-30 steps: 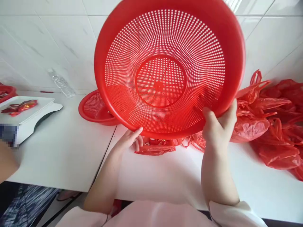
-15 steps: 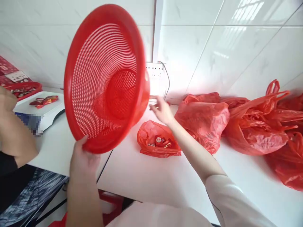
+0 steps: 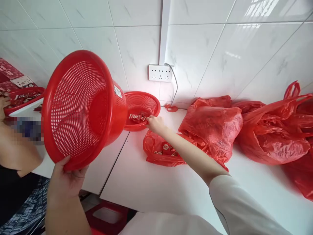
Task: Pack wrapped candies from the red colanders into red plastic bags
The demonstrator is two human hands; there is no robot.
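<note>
My left hand grips the lower rim of a large red plastic basket, which is held in the air on its side with its mouth towards me; no contents show inside. Behind it, on the table against the wall, a second red basket holds several red wrapped packets. My right hand is closed on the right rim of that second basket. Just below my right forearm lies an open red plastic bag with small red packets in it.
Filled red plastic bags line the right side of the table. A power strip with a grey cable hangs on the tiled wall. At far left, a co-worker's arm reaches by another red basket. A red stool stands below.
The large basket has moved down and left in my left hand, uncovering the second basket. My right hand has closed on that basket's rim. The co-worker's hand is now at the far-left basket.
</note>
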